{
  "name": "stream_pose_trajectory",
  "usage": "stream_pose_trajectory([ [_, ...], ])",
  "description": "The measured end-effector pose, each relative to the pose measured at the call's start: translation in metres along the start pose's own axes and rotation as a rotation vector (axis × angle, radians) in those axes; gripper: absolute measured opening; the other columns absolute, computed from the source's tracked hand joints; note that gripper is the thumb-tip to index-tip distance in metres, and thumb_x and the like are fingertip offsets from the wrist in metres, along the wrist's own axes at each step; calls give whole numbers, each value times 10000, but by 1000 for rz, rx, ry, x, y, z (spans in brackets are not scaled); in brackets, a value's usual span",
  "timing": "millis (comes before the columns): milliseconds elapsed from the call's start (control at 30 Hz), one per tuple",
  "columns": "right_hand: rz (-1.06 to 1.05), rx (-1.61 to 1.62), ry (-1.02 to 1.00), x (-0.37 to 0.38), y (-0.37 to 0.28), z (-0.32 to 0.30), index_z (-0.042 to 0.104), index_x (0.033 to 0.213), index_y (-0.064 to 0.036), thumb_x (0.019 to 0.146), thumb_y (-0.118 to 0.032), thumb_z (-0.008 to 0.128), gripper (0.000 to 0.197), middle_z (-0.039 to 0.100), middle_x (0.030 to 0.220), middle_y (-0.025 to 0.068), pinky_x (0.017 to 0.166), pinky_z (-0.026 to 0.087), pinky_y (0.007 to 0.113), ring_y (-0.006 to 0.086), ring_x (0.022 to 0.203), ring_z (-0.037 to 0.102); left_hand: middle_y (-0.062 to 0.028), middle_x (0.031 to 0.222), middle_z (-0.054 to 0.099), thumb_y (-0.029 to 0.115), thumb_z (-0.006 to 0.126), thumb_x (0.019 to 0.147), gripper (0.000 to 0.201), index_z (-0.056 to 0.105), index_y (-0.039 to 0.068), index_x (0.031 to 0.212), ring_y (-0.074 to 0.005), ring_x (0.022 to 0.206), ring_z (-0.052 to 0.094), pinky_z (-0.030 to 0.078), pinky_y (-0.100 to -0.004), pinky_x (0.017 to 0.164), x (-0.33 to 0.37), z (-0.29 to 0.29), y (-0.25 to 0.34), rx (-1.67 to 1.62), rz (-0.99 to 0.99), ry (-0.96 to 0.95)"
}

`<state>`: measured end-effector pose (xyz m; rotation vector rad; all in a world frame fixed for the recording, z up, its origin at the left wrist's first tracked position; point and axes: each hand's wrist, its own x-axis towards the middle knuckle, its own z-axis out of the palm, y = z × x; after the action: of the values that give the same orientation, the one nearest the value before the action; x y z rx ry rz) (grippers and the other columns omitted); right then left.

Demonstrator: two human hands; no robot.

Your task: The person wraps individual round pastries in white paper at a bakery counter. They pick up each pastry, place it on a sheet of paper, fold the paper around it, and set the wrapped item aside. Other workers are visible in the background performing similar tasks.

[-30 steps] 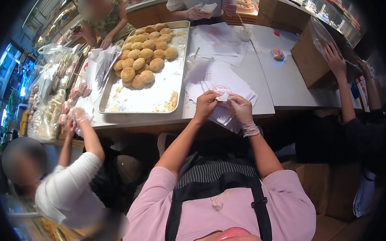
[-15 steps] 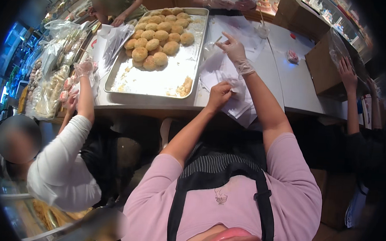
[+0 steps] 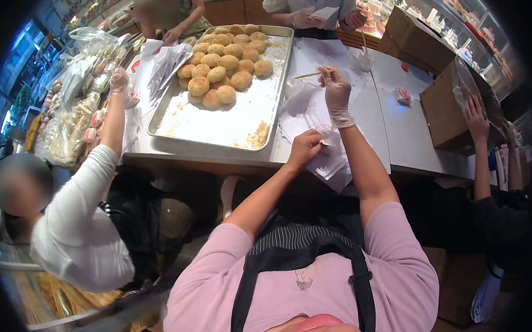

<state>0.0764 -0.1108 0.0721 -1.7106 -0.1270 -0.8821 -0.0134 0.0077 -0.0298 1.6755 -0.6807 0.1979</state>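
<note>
My bare left hand [image 3: 305,149] is closed on a piece of white paper [image 3: 327,137], above a loose stack of printed white sheets [image 3: 302,111] at the table's near edge. Farther out, my right hand [image 3: 336,91], in a clear plastic glove, pinches a thin light-brown stick [image 3: 307,75]. The stick points left, over a small clear container [image 3: 294,84] by the tray's right side. What the stick's far end is like, I cannot make out. Round golden buns [image 3: 228,62] are heaped at the far end of the metal tray [image 3: 210,143], to the left of my hands.
A co-worker's gloved hand [image 3: 120,81] is at the left, by bagged goods [image 3: 70,119] and folded papers [image 3: 163,64]. Two people stand across the table. At right, another person's hand [image 3: 477,117] touches a cardboard box [image 3: 450,94]. A pink wrapped item [image 3: 403,96] lies nearer.
My right hand's spread fingers have drawn together around the stick, which now lies more level. The left hand stays by the papers. The co-worker's gloved hand at left has moved farther away.
</note>
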Motion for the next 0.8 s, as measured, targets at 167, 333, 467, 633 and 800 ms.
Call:
stream_pose_trajectory([
  [167,111,146,14,-2,12,-12,693,933,-19,937,-159,625,156,615,663,8,532,451,215,66,563,542,-73,859,679,-7,641,769,143,712,11,892,-176,720,651,508,-275,658,0,1,3,-1,-1,6],
  [333,250,316,170,-4,15,-30,674,930,-4,958,-186,599,199,621,670,19,526,429,203,69,558,535,-77,857,670,-41,602,745,158,695,-11,869,-183,707,649,507,-274,649,0,1,2,-20,16,26],
  [467,337,436,278,-11,20,-57,657,913,4,969,-236,585,256,628,676,22,527,411,200,71,545,525,-70,869,670,-48,605,745,148,696,-15,857,-177,732,650,509,-273,664,0,2,6,-28,12,23],
  [633,438,556,312,-35,11,-109,633,925,22,977,-255,568,290,588,674,18,553,398,211,87,580,494,-63,886,677,43,670,809,112,717,5,904,-161,796,646,500,-261,697,-1,-1,5,-52,-44,-11],
  [800,489,503,318,-72,0,-161,623,936,27,982,-259,556,297,551,687,11,573,383,216,94,601,466,-59,874,671,-34,622,749,161,706,4,881,-170,730,651,508,-264,663,-2,0,6,-43,-18,14],
])
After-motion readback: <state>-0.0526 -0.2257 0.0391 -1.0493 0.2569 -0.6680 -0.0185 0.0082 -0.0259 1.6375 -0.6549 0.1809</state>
